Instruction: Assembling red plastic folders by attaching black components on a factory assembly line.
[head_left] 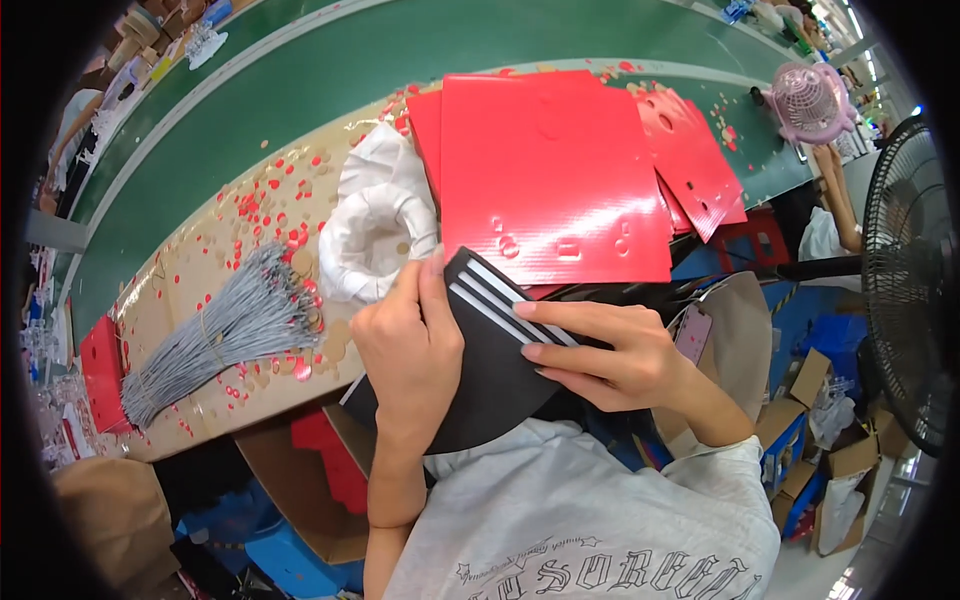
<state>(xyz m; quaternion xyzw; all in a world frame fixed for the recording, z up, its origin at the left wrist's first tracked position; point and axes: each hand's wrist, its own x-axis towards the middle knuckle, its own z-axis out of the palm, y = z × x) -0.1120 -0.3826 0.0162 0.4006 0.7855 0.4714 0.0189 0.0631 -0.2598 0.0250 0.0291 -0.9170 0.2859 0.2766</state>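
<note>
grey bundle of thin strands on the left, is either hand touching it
No, the left hand and right hand are at the black sheet, well apart from the grey bundle.

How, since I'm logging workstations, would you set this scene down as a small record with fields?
Left grip: pinching the upper left edge of a black sheet
Right grip: on the sheet's white strips
Beyond the hands: overlapping red sheets
Left of these: white bag, rim rolled
Farther left: bundle of grey cords; small discs scattered around it
Right side: pink fan, larger black fan
</note>
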